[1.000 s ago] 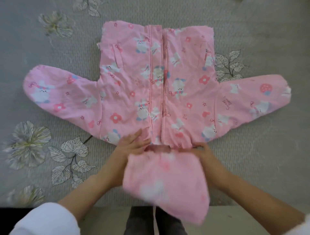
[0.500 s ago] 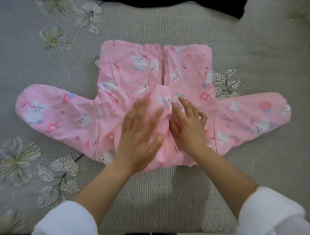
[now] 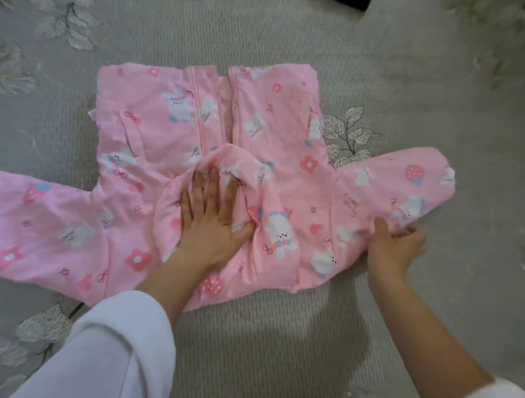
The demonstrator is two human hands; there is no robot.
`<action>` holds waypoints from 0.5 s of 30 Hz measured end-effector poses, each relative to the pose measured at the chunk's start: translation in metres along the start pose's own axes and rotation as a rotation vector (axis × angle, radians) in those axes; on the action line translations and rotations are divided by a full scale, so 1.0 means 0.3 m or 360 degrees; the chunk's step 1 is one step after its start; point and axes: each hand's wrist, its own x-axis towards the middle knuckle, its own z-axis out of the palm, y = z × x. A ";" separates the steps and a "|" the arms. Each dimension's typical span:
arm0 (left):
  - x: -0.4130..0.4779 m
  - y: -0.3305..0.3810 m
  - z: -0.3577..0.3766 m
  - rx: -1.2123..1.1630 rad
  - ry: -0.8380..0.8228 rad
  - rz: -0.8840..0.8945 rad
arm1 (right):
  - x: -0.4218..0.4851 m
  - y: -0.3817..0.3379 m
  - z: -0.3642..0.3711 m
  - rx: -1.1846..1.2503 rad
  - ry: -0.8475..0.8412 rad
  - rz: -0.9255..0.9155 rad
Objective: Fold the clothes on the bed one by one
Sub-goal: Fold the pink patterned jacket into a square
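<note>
A pink child's jacket point(image 3: 159, 119) printed with white bunnies and flowers lies front up on the bed, zip partly open, both sleeves spread out sideways. Its hood point(image 3: 272, 216) is folded up over the chest. My left hand point(image 3: 211, 216) lies flat on the folded hood with the fingers spread, pressing it down. My right hand point(image 3: 395, 247) pinches the lower edge of the right sleeve point(image 3: 406, 184) close to the armpit. The left sleeve point(image 3: 42, 227) runs out past the left border of the view.
The bed point(image 3: 284, 341) is covered with a grey ribbed spread with printed leaves point(image 3: 346, 133) and flowers. A dark object point(image 3: 352, 3) shows at the far top edge. White fleece cuffs cover my forearms.
The hood was flipped from hanging off the near edge up onto the jacket's chest. My right hand then left the hood and took hold of the right sleeve; my left hand stayed pressing.
</note>
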 end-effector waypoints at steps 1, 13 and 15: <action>0.002 -0.001 0.007 -0.0001 0.0010 -0.0001 | 0.014 -0.012 0.002 0.0160 -0.0049 0.0188; 0.009 -0.001 0.012 -0.0043 -0.0050 -0.0012 | -0.077 -0.288 0.106 0.0492 -0.0482 -0.0674; 0.012 -0.001 0.013 -0.0038 -0.0019 0.0008 | -0.129 -0.329 0.188 0.0208 -0.0675 -0.1049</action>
